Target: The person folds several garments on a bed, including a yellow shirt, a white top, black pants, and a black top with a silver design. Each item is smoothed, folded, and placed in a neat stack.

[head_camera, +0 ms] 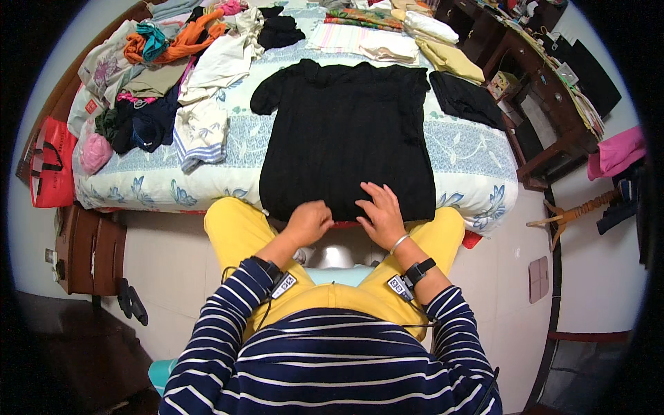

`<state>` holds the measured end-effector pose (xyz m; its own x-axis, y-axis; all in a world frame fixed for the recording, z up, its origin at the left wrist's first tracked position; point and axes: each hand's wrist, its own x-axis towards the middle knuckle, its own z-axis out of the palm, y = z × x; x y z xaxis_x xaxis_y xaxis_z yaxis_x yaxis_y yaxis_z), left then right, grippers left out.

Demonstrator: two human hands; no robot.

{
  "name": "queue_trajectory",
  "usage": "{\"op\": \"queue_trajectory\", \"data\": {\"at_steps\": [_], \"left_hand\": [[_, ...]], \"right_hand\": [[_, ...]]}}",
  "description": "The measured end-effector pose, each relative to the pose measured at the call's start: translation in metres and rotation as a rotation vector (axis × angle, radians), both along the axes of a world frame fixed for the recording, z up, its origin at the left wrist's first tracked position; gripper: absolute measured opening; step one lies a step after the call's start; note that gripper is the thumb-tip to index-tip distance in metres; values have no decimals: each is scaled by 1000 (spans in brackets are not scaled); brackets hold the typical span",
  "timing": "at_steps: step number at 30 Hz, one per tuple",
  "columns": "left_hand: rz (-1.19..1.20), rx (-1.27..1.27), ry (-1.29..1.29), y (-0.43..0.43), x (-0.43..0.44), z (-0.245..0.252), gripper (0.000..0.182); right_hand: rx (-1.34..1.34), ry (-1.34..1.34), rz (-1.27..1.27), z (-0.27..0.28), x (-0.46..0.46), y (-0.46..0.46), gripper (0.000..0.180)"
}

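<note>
A black short-sleeved top (347, 129) lies spread flat on the bed in front of me, its hem hanging at the bed's near edge. One sleeve sticks out at the upper left; the right side is bunched along its edge. My left hand (310, 223) is at the hem, left of centre, with its fingers curled; whether cloth is between them is hidden. My right hand (383, 213) is over the lower part of the top, right of centre, fingers apart and holding nothing.
A heap of mixed clothes (150, 88) covers the bed's left side, with a patterned white cloth (201, 132) nearest the top. Folded yellow cloth (450, 59) and folded black cloth (464, 101) lie at right. A red bag (53, 166) hangs at far left; a dark wooden desk (539, 104) stands right.
</note>
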<state>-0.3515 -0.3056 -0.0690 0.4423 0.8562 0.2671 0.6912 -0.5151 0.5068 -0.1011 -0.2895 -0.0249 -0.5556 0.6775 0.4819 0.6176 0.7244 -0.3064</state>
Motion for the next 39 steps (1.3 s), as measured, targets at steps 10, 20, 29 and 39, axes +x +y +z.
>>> {"op": "queue_trajectory", "data": {"at_steps": [10,20,29,39], "left_hand": [[728,-1257,-1009,10,-21,-48,48],[461,-1302,-1267,3,-19,-38,11],[343,-1436,-1092,1,-19,-21,22],[657,-1358,-1315,11,-32,-63,17]], "right_hand": [[81,26,-20,0,-2,2,44],[84,-52,205,-5,-22,-7,48],[93,-188,190,-22,-22,-2,22],[87,-37,203,-16,-23,0,42]]}}
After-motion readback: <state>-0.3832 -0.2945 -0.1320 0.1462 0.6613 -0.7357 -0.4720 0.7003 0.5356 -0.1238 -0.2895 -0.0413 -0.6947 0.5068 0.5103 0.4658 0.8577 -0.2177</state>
